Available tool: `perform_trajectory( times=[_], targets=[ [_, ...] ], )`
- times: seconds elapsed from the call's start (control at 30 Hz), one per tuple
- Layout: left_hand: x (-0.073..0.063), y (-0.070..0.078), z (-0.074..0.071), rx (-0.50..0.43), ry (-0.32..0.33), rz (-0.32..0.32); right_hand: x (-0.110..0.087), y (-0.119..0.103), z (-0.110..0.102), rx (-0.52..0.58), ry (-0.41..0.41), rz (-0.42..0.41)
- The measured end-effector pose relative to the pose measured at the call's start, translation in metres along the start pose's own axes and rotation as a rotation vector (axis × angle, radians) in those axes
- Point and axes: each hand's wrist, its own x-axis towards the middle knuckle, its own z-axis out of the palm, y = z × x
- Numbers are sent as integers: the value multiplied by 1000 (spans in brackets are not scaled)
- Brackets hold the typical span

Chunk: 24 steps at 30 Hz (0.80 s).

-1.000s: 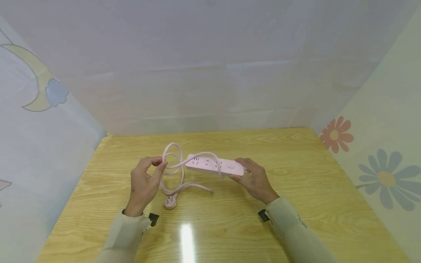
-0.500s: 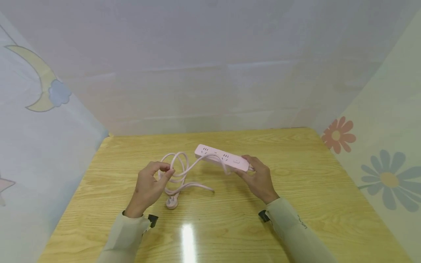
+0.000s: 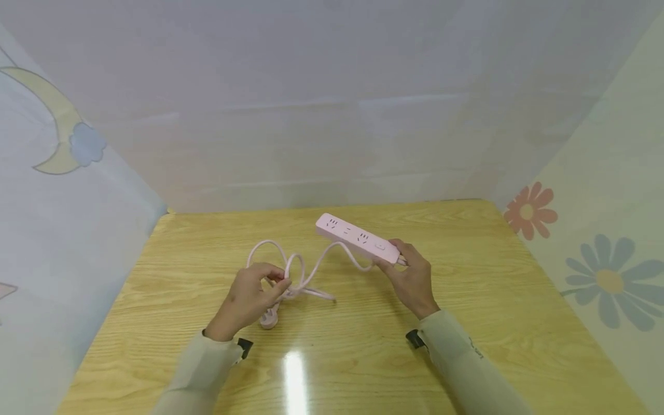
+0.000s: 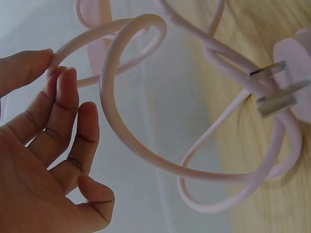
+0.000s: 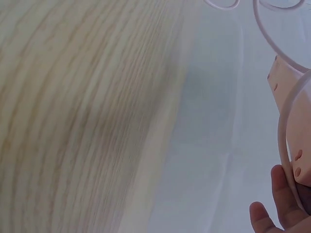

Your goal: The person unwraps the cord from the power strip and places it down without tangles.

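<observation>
My right hand (image 3: pixel 412 279) grips the right end of a pink power strip (image 3: pixel 358 238), thumb below and fingers above it. The strip slants up to the left, with its sockets and a switch facing up. Its pink cord (image 3: pixel 327 251) bows out beneath the strip and runs left in loose loops. Between thumb and fingertips, my left hand (image 3: pixel 251 297) pinches one of these loops; in the left wrist view the little finger stays apart from the cord (image 4: pixel 114 87). The plug (image 3: pixel 268 318) lies below the left hand, its metal prongs showing in the left wrist view.
A wood-grain table (image 3: pixel 353 369) lies under both hands. Behind it stands a pale sheet wall (image 3: pixel 332 150). Side walls carry a moon print (image 3: pixel 62 124) at left and flower prints (image 3: pixel 609 281) at right.
My left hand has moved right and slightly down with the pinched cord. The power strip's left end has swung up and right, while the right hand keeps its grip.
</observation>
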Motion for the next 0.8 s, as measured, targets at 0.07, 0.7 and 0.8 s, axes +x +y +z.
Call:
perform_trajectory(
  times=[0.07,0.7,0.8],
  targets=[
    [1,0,6,17,-8,3,0,0,0,7,7,9],
    [1,-2,16,119,77,137,-3,13,-3,-53,-7,128],
    [-1,-4,16,115,67,123,-4,16,-5,-95,-19,148]
  ],
)
